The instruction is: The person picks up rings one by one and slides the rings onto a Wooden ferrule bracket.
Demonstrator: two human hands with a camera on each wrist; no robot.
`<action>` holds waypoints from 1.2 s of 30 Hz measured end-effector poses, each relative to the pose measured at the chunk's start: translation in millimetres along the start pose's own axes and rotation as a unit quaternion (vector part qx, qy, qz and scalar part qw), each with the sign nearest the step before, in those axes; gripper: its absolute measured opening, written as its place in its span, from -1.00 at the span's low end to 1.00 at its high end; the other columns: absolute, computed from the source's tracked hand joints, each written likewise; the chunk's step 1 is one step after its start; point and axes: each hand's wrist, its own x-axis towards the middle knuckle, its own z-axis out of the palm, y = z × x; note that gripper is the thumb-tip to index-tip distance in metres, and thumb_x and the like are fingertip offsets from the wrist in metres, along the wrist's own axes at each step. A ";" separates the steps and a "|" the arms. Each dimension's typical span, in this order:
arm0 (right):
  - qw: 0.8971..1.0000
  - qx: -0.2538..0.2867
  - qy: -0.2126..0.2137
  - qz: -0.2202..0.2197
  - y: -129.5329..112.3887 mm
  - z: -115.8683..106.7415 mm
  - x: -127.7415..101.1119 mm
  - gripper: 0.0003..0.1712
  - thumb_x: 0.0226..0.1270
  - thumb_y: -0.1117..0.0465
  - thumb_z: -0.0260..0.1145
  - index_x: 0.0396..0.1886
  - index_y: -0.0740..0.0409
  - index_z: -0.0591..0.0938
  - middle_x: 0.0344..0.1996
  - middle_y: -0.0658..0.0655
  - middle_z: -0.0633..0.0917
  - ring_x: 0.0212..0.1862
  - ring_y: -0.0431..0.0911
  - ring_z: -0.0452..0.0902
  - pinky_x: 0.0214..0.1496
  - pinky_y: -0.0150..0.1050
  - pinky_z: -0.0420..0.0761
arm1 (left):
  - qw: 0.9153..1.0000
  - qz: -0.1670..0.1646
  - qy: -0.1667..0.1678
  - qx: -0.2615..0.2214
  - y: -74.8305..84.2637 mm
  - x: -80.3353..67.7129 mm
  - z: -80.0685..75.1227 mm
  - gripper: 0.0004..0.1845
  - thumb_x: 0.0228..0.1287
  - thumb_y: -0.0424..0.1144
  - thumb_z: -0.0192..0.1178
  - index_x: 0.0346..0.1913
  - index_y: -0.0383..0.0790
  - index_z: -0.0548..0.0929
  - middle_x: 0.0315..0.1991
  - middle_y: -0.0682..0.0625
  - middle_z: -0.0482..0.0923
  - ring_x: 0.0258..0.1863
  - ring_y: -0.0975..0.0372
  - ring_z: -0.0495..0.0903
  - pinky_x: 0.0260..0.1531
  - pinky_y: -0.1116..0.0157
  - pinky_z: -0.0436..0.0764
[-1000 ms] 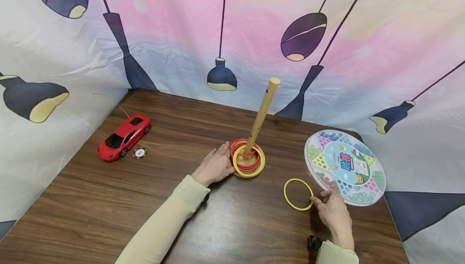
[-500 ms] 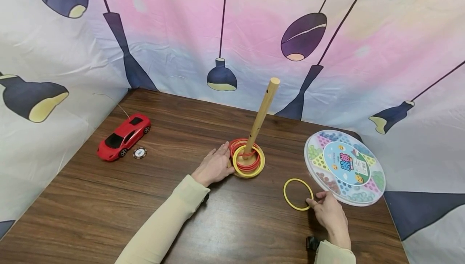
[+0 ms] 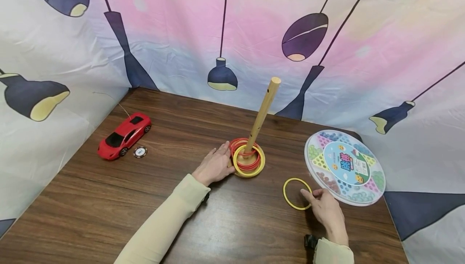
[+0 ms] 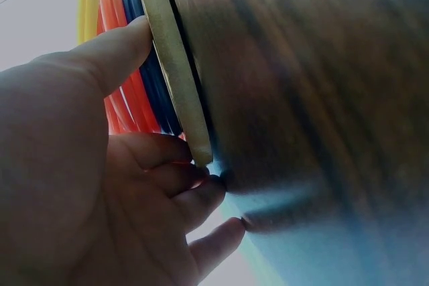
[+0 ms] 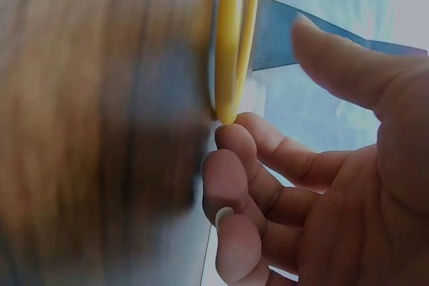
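Nearby, relaxed left hand [image 3: 214,166] touches ring stand [image 3: 248,160]; right hand [image 3: 325,207] fingers touch yellow ring [image 3: 296,193] beside game board [image 3: 345,167].

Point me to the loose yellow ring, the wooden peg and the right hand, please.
loose yellow ring [image 3: 288,202]: head view, on its near-left rim, flat on the table.
wooden peg [image 3: 263,113]: head view, mid-shaft, above the stacked rings.
right hand [image 3: 325,209]: head view, back of the hand, beside the ring.
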 end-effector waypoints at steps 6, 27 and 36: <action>1.000 0.003 0.009 -0.008 -3.1 1.7 1.7 -0.42 0.29 -0.14 0.33 -0.07 0.31 0.51 -0.31 0.23 0.63 -0.29 0.07 0.50 -0.20 0.04 0.47 | 1.000 -0.001 -0.001 -0.004 0.9 0.4 -0.5 -0.24 0.36 0.10 0.14 0.38 -0.45 0.33 0.49 -0.25 0.04 0.47 0.02 0.07 0.38 0.02 0.16; 1.000 -0.004 0.006 -0.007 -2.7 2.5 1.4 -0.70 0.32 0.14 0.28 -0.09 0.28 0.58 -0.30 0.17 0.66 -0.27 0.04 0.54 -0.23 0.01 0.48 | 1.000 -0.004 -0.007 -0.006 0.8 -1.5 1.6 -0.24 0.36 0.08 0.15 0.38 -0.46 0.32 0.49 -0.25 0.04 0.48 0.03 0.07 0.39 0.03 0.14; 1.000 0.008 0.015 -0.012 -2.1 3.0 2.7 -0.74 0.33 0.18 0.26 -0.14 0.30 0.60 -0.34 0.16 0.65 -0.33 0.01 0.51 -0.26 -0.05 0.47 | 1.000 0.001 0.004 -0.006 0.3 -0.9 0.3 -0.24 0.35 0.08 0.17 0.36 -0.47 0.34 0.48 -0.27 0.07 0.47 0.01 0.10 0.38 0.00 0.17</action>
